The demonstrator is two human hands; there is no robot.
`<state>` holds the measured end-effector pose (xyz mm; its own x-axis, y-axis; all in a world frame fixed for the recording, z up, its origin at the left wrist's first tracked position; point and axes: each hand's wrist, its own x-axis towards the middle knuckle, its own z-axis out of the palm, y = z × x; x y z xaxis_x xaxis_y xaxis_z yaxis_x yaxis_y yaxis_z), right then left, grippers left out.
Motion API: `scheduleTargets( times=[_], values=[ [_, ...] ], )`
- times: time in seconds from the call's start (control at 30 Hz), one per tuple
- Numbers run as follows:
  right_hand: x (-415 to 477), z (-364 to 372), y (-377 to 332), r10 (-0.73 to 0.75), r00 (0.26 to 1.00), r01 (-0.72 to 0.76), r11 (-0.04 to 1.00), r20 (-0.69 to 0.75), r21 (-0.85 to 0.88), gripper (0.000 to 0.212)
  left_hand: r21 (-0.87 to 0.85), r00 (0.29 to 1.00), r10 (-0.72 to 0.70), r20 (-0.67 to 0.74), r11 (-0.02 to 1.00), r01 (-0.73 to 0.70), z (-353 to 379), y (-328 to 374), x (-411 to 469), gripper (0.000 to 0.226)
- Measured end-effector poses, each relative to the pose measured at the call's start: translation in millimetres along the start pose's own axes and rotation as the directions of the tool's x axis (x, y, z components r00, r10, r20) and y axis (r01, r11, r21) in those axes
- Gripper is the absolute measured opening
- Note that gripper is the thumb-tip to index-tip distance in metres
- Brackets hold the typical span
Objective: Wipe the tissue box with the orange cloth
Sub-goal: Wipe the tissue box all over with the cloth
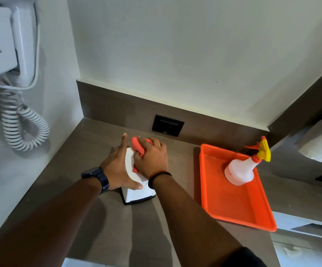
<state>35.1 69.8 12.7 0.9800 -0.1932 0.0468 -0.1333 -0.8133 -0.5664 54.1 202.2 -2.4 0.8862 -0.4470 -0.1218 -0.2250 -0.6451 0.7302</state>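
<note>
Grey-brown laminate countertop [102, 218], set in a white-walled corner. White rectangular tissue box [137, 193] sits near its middle. Right hand [151, 160], fingers clenched around the bunched orange cloth [138, 147], presses it on the box top. Left hand [117, 166], fingers extended and flat, braces the box's left side. Judgement: wiping underway; top being covered, near face and sides likely remain. Orange plastic tray [239, 212] holding a white spray bottle with yellow trigger [241, 170] stands apart to the right; black wall socket [167, 125] lies behind. Nothing obstructs.
</note>
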Motion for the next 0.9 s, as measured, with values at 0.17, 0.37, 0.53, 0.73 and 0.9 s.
scheduleTargets(
  times=[0.17, 0.37, 0.53, 0.73, 0.9],
  values=[
    [-9, 9, -4, -0.107, 0.994, 0.106, 0.993, -0.017, -0.05, 0.049, -0.056, 1.0, -0.021, -0.01, 0.998, 0.02, 1, -6, -3, 0.161],
    [-14, -1, 33, -0.14, 0.99, 0.141, 0.99, -0.019, 0.015, 0.055, -0.031, 0.99, -0.114, -0.082, 0.993, 0.112, 4, -4, -9, 0.16],
    [-1, -8, 40, 0.254, 0.955, -0.206, 0.939, -0.151, 0.276, 0.055, -0.032, 0.827, -0.338, -0.449, 0.931, 0.363, 50, 24, -20, 0.15],
    [-4, -27, 62, 0.612, 0.753, -0.268, 0.621, -0.242, 0.736, 0.043, 0.249, 0.924, -0.158, -0.347, 0.935, 0.253, 34, 35, -1, 0.145],
    [-8, -27, 70, 0.605, 0.764, -0.268, 0.614, -0.224, 0.743, 0.049, 0.527, 0.912, 0.021, 0.41, 0.81, -0.256, -36, 26, 43, 0.124]
  ],
)
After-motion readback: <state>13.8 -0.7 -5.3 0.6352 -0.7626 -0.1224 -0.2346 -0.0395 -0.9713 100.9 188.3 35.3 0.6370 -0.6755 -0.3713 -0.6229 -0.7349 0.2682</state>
